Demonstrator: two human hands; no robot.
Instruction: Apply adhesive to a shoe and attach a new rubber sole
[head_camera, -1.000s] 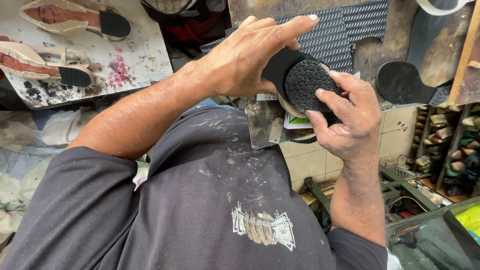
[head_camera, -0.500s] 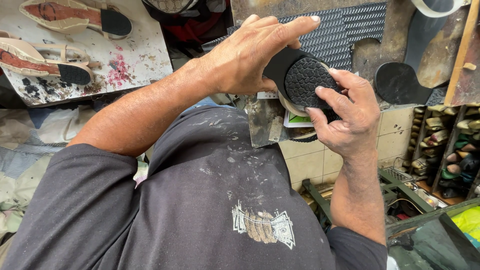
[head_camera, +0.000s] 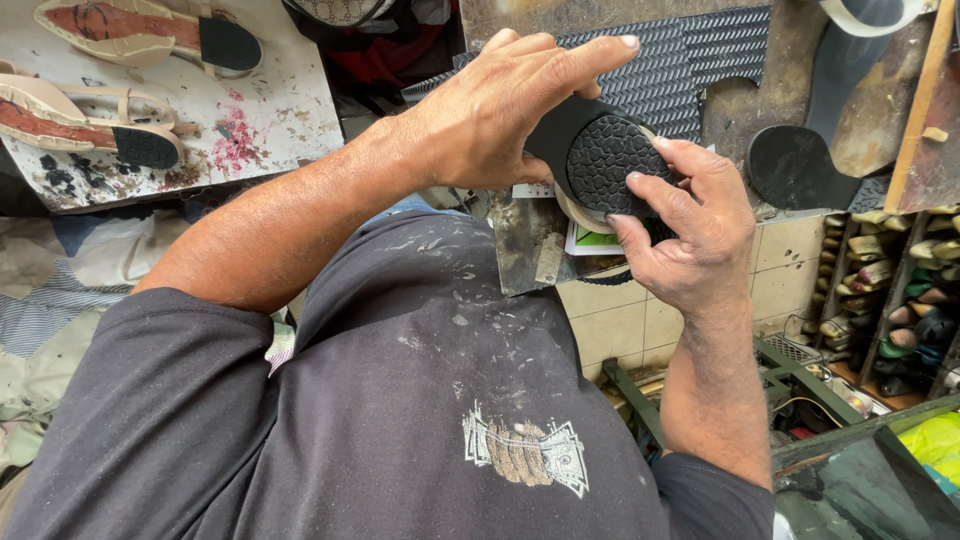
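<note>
Dark grey shirt: dust-flecked, printed motif low on the front, fills the lower frame.

Worktop: pale board, stained with pink and black marks, upper left; carries two tan sandals, soles up, each with a black heel patch.

Black rubber sheet: diamond-textured, upper centre, behind the hands.

Shelf of shoes: far right, small pairs stacked in rows.

Left hand: laid over the top of the shoe, fingers closed around its upper side, index finger stretched out straight.

Right hand: comes up from below, fingers curled and gripping the heel end, thumb and fingertips pressed on the black sole.

Shoe: held between both hands in the air, above the shirt; textured black rubber heel sole faces the camera, pale edge showing beneath it.

Dark cut-out sole piece: just right of the hands, lying against a brown surface.
</note>
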